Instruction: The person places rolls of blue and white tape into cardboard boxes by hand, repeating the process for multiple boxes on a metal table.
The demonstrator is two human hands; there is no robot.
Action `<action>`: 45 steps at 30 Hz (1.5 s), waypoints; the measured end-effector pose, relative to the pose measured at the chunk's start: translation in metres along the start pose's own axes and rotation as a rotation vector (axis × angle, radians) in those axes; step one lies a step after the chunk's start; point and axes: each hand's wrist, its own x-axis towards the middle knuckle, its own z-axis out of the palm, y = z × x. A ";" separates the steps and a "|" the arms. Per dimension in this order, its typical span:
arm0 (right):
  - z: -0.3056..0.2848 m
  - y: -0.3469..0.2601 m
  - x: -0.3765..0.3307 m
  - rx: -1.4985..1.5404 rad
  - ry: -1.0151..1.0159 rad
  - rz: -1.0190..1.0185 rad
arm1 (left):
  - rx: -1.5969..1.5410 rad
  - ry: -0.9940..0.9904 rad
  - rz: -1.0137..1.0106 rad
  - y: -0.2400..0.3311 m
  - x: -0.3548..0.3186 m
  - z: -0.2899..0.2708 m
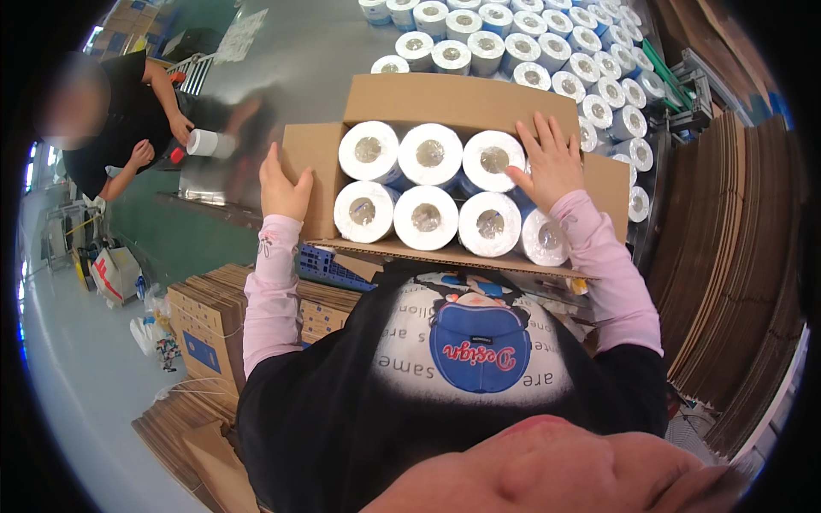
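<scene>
In front of me stands an open cardboard box point(462, 97), its flaps folded outward. Several white paper rolls point(430, 154) sit upright inside it in two rows, wrapped in clear and blue film. My left hand point(286, 190) is at the outer edge of the left flap point(315, 171), thumb and fingers apart. With spread fingers, my right hand point(552, 162) lies over the box's right end, its thumb at the back-row roll point(493, 160). That hand and wrist partly cover the right end, so whatever is under them is hidden.
Many more wrapped rolls point(523, 47) stand on the metal table point(295, 64) behind the box. A co-worker point(120, 103) at the left has a hand by a single white roll point(203, 143). Flattened cartons are stacked at the right point(718, 248) and lower left point(209, 316).
</scene>
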 end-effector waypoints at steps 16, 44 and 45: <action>0.027 0.032 -0.010 0.630 0.457 0.163 | -0.038 -0.824 0.715 0.097 -0.042 -0.084; 0.028 0.020 -0.077 0.588 0.396 0.341 | 0.114 -0.245 0.448 0.100 -0.007 0.044; 0.035 0.028 -0.078 0.678 0.400 0.342 | 0.104 -0.247 0.452 0.101 -0.010 0.042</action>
